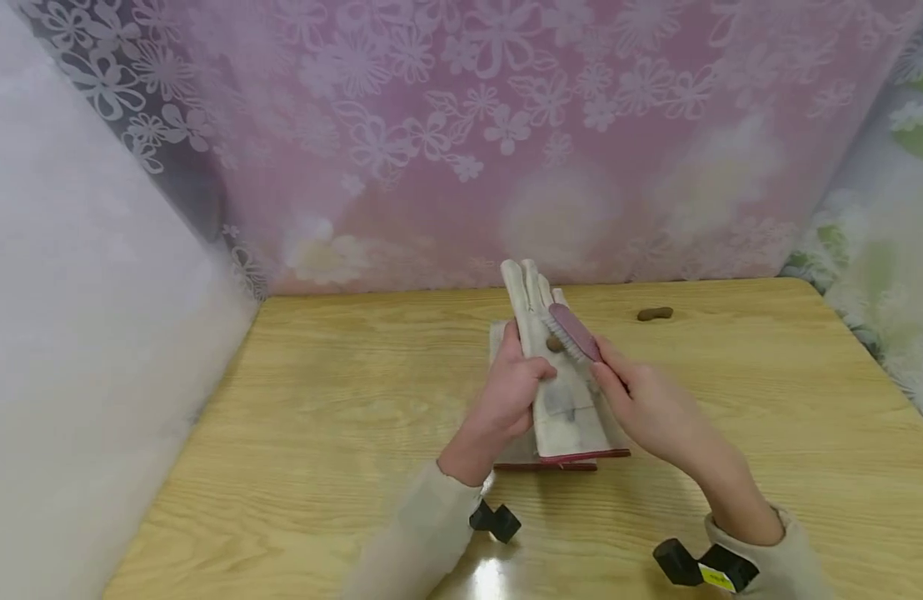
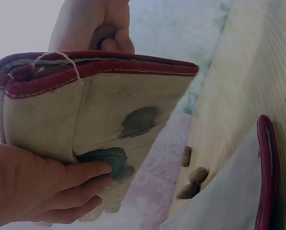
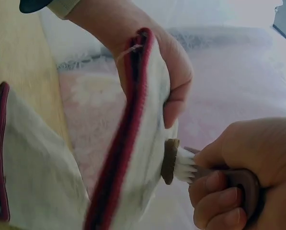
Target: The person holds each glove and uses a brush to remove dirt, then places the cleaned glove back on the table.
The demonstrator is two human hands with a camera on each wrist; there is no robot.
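Note:
My left hand (image 1: 512,385) grips a cream work glove (image 1: 577,429) with dark red cuff trim, its thumb across the front. Raised off the table, the glove points its fingers away from me. My right hand (image 1: 649,408) holds a mauve scrubbing brush (image 1: 574,332) by its handle. In the right wrist view the white bristles (image 3: 184,165) meet a brown lump (image 3: 169,161) on the glove's face. Dark smudges (image 2: 139,121) mark the glove's other side, near a dark green patch (image 2: 115,160) partly under my left fingers. Beneath lies a second glove (image 2: 229,184), partly covered.
A brown, peanut-shaped piece (image 1: 655,314) lies near the table's back right; several brown lumps (image 2: 198,175) show beside the lower glove in the left wrist view. A pink floral cloth (image 1: 461,167) hangs behind the wooden table (image 1: 341,400).

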